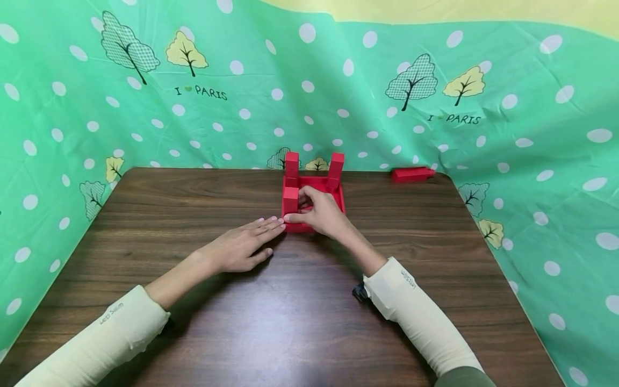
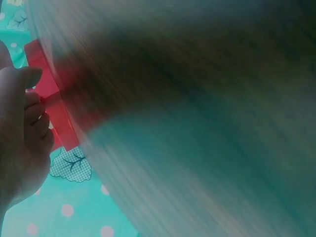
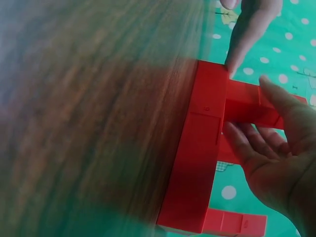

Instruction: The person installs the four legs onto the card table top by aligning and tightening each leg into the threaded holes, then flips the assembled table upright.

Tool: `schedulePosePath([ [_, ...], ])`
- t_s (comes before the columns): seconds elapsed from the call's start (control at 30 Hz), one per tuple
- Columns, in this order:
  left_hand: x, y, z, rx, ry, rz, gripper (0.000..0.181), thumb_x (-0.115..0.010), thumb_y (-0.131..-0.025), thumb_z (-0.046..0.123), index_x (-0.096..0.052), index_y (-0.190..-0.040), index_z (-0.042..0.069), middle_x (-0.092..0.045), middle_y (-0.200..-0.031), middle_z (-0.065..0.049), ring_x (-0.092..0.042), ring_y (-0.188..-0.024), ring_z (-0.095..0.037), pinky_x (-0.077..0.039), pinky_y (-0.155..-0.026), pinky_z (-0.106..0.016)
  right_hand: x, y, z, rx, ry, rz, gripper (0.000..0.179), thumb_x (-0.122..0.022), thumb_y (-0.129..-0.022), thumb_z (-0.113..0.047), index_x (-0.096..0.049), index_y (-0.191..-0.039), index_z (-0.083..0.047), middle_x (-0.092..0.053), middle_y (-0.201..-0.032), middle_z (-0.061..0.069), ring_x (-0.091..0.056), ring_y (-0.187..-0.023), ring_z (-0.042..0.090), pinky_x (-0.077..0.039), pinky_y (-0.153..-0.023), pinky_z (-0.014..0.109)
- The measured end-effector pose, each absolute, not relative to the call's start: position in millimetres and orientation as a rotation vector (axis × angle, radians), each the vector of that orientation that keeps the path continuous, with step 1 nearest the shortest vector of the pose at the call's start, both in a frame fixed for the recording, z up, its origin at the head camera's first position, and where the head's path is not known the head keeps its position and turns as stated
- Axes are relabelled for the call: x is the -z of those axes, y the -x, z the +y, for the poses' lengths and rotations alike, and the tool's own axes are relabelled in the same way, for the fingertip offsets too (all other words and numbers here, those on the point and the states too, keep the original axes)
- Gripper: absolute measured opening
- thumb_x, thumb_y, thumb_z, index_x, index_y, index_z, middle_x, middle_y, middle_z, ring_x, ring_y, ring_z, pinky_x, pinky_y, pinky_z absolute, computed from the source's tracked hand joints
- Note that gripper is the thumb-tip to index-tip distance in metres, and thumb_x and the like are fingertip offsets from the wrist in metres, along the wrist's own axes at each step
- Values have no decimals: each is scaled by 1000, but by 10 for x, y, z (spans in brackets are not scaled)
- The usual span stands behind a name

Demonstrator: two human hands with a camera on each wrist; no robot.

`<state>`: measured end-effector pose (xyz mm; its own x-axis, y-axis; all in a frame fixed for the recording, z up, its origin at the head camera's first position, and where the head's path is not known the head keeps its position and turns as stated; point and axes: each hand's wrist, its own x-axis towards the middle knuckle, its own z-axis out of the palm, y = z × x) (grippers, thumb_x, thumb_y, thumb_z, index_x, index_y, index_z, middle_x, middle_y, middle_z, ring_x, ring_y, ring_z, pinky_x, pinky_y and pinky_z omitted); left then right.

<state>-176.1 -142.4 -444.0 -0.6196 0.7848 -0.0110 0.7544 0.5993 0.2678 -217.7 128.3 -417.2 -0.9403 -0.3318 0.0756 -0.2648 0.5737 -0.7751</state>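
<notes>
A red square frame (image 1: 301, 228) lies flat near the back of the table. Red block posts rise from it: a far-left post (image 1: 292, 167), a far-right post (image 1: 336, 171) and a near-left post (image 1: 290, 195). My right hand (image 1: 319, 213) grips the near-left post low down, thumb in front and fingers behind; the right wrist view shows thumb and fingers on either side of this post (image 3: 244, 102). With its fingers stretched out, my left hand (image 1: 242, 248) touches the frame's near-left corner, palm down. Part of the frame's inside is hidden behind the right hand.
Another red post (image 1: 411, 174) lies on its side at the table's back right. The dark wooden table (image 1: 232, 333) ends at a green dotted cloth (image 1: 309, 102) behind and at the sides. A small black device (image 1: 360, 293) sits under the right sleeve.
</notes>
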Motion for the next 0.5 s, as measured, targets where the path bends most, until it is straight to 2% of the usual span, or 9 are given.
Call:
schedulePosePath([
  [0.2, 4456, 1755, -1389, -395, -1382, 2758, 60, -62, -115, 27, -50, -169, 3, -52, -174, -17, -49, -164, -37, -40, -138, -55, 4165, 2193, 1407, 1369, 496, 2656, 62, -100, -88, -28, -69, -137, -7, -79, -131, 14, -79, -121, 32, -67, -110, 47],
  [0.33, 4459, 1740, -1373, -447, -1413, 2804, 55, -65, -113, 25, -58, -163, 2, -62, -167, -17, -57, -158, -38, -46, -133, -58, 4129, 2209, 1537, 1377, 481, 2667, 59, -97, -91, -26, -69, -139, -5, -78, -134, 14, -77, -124, 33, -65, -112, 50],
  [0.5, 4449, 1708, -1326, -499, -1418, 2805, 53, -67, -112, 25, -62, -160, 3, -66, -163, -15, -60, -156, -36, -49, -131, -57, 4067, 2224, 1715, 1363, 439, 2707, 52, -92, -96, -25, -69, -139, -5, -78, -134, 13, -76, -125, 33, -65, -112, 51],
])
